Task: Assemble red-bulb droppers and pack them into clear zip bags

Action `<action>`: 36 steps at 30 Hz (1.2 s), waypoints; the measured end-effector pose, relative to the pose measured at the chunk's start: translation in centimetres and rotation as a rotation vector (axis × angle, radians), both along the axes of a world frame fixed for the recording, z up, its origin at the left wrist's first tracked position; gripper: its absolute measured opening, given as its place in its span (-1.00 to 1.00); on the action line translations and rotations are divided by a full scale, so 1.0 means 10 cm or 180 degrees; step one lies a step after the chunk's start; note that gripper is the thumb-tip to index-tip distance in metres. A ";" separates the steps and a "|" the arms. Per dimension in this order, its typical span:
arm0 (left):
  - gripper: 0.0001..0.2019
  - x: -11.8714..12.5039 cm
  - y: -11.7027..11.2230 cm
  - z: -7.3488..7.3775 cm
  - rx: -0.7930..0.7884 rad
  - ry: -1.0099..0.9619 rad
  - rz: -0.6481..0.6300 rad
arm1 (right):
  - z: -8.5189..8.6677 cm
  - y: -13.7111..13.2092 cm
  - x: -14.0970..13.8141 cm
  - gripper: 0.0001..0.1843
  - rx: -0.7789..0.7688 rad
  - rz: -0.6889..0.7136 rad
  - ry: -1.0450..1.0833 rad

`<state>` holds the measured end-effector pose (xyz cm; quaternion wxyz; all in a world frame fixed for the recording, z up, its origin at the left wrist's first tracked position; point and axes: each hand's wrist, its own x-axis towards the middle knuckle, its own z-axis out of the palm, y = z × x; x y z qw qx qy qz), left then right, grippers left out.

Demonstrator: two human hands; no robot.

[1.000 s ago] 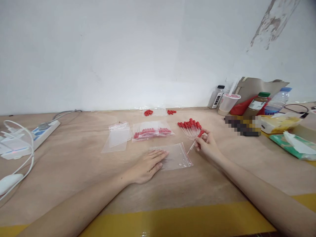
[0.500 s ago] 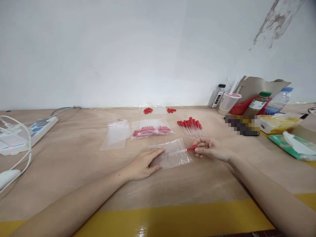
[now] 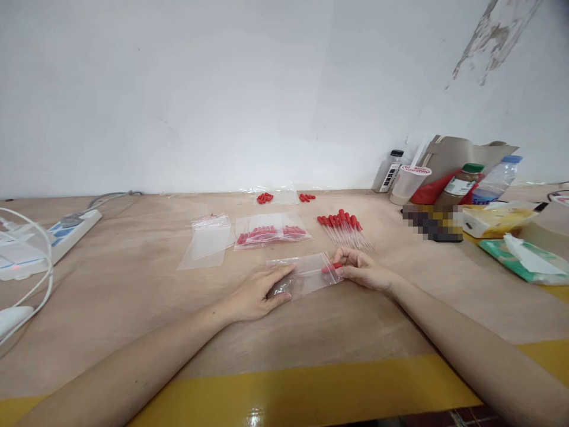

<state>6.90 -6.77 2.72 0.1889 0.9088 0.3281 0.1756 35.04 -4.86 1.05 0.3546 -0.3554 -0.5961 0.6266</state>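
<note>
A clear zip bag (image 3: pixel 306 279) lies flat on the table between my hands. My left hand (image 3: pixel 255 292) rests on the bag's left end, fingers stretched out and thumb apart. My right hand (image 3: pixel 362 270) is closed on the red bulb of a dropper (image 3: pixel 331 268) at the bag's right-hand mouth. The dropper's clear tube and most of its bulb lie inside the bag. Beyond my right hand is a pile of red-bulbed droppers (image 3: pixel 344 224). Filled bags of droppers (image 3: pixel 273 232) lie beyond the bag, with flat zip bags (image 3: pixel 207 240) left of them.
Small red bulbs (image 3: pixel 265 198) lie near the wall beside another clear bag. On the left are a power strip (image 3: pixel 75 231) and white cables. Bottles (image 3: pixel 460 185), a cup (image 3: pixel 409 184) and a tissue pack (image 3: pixel 524 261) stand or lie on the right.
My right hand has moved left, and the dropper has slid further into the bag, its bulb now mostly past the opening. My left hand has stayed on the bag.
</note>
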 end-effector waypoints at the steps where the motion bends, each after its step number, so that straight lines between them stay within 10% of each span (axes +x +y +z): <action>1: -0.49 0.00 0.00 0.00 -0.0015 -0.0065 0.0022 | -0.01 0.01 0.02 -0.69 -0.0010 -0.0010 -0.0040; 17: -0.68 -0.03 0.02 -0.02 -0.0153 -0.0284 0.0108 | 0.12 0.02 0.07 -0.74 0.1408 0.0219 -0.1501; 25: -0.69 -0.06 0.05 -0.02 -0.0116 -0.0196 -0.0108 | 0.25 0.56 0.22 -0.85 0.1557 -0.2204 -0.2856; 36: -0.67 -0.08 0.08 -0.06 -0.0075 -0.0150 -0.0204 | 0.26 1.05 -0.13 -0.77 0.0981 -0.2467 -0.4104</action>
